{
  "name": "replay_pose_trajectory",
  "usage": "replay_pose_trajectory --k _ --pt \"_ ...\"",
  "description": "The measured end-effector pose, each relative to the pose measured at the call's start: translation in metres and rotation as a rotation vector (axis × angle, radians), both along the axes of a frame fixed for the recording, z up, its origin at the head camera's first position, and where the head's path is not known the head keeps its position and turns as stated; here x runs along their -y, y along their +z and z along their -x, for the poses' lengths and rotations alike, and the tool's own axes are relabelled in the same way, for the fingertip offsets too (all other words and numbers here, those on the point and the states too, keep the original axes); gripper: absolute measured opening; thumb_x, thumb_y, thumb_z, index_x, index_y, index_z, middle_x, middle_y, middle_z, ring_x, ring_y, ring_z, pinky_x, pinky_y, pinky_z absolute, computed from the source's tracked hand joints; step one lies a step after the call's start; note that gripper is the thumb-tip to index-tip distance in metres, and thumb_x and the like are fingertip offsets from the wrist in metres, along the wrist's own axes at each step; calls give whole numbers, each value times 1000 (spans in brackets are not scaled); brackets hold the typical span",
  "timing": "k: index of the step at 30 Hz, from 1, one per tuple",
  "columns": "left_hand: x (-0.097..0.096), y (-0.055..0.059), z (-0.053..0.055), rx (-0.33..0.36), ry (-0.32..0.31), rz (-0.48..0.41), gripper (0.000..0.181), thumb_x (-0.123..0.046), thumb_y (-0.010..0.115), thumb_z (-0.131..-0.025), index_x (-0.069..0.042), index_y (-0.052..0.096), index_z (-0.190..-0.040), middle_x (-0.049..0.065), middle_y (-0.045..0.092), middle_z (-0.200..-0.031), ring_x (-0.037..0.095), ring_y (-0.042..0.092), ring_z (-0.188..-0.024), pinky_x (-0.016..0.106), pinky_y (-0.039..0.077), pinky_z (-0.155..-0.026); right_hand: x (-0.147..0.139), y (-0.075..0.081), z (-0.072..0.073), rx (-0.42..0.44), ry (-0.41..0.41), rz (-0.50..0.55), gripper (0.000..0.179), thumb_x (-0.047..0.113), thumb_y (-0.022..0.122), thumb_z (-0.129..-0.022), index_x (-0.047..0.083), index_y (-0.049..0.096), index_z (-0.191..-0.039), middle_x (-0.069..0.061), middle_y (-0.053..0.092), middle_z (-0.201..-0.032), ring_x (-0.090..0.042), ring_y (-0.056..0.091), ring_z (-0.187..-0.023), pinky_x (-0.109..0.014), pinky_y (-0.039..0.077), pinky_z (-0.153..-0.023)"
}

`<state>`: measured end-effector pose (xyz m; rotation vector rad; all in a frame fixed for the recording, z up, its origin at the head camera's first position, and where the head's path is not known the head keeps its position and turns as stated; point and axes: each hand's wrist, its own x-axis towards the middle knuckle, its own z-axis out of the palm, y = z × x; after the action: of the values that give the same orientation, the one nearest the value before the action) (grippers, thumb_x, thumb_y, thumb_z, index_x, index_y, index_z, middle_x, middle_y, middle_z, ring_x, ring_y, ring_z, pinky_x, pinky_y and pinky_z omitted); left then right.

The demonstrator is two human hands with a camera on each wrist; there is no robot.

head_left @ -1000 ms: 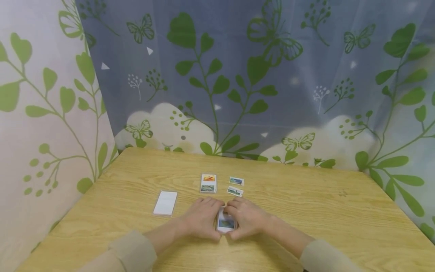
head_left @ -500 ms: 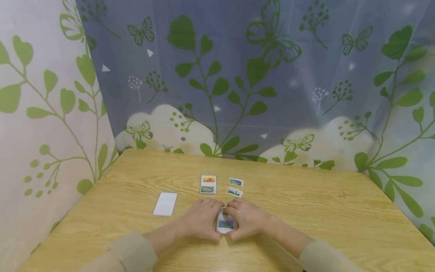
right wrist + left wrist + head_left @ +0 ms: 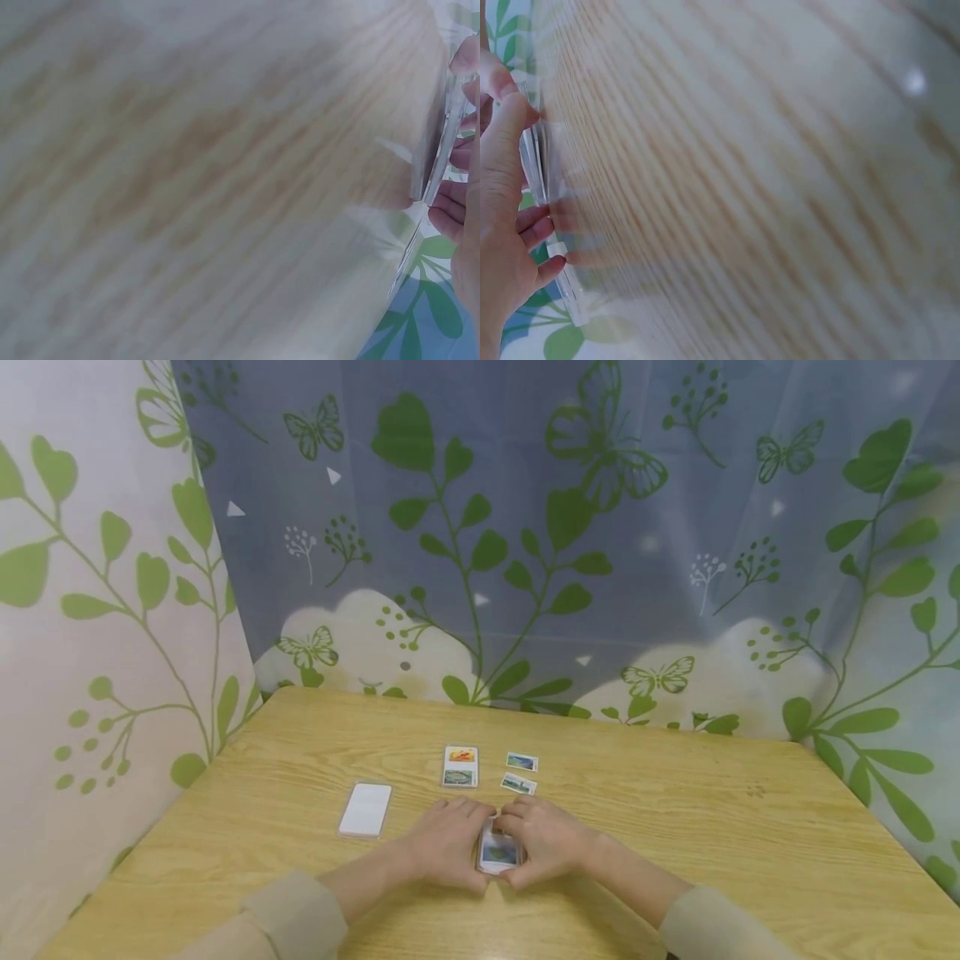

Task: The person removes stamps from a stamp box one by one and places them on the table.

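Both hands rest around a small stack of picture cards in clear plastic (image 3: 498, 853), which lies on the table close to the person. My left hand (image 3: 447, 845) holds its left side, thumb at the near end. On the right side my right hand (image 3: 553, 841) grips it likewise, and its fingers cover part of the top. A bluish-green picture shows on the uppermost card. From the left wrist, the stack (image 3: 538, 161) appears edge-on as several thin layers beside my left hand (image 3: 506, 202). The right wrist view has the stack's edge (image 3: 433, 154) against my right hand (image 3: 466, 180).
Beyond the hands lie a sleeved card with two pictures (image 3: 461, 766) and two small picture slips, one far (image 3: 522, 762) and one nearer (image 3: 518, 783). A blank white sleeved card (image 3: 364, 809) lies left on the wooden table (image 3: 675, 827). Patterned curtains (image 3: 480, 527) enclose the table.
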<state>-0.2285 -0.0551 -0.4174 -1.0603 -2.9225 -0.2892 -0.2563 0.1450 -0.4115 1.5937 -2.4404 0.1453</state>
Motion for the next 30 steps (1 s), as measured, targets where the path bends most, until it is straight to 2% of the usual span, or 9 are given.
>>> replay_pose_trajectory --k 12,19,23,30 --pt "-1 1 1 -1 2 0 80 -47 68 -64 -8 44 -130 4 52 -127 20 46 -117 49 37 -98 -2 2 1 27 -5 -6 52 43 64 -70 6 65 -106 -4 65 -98 -14 56 -89 -23 48 -78" --pt "1 2 0 -8 0 5 79 -47 67 -65 -8 44 -130 5 52 -126 20 45 -117 47 38 -97 -2 1 -5 74 -127 -100 58 51 61 -74 11 59 -116 -4 57 -113 -18 49 -104 -35 44 -89" --pt "1 1 1 -11 1 8 80 -47 66 -65 -7 44 -131 5 52 -127 21 45 -118 47 38 -98 -2 1 -7 114 -194 -116 63 58 58 -76 14 55 -120 -2 50 -117 -17 43 -108 -38 42 -88" --pt "2 0 2 -8 -21 -9 79 -48 67 -66 -7 43 -130 4 53 -125 20 47 -115 49 39 -96 -1 -2 -8 158 -213 -77 61 57 60 -75 15 55 -119 0 48 -113 -14 42 -102 -36 41 -86"
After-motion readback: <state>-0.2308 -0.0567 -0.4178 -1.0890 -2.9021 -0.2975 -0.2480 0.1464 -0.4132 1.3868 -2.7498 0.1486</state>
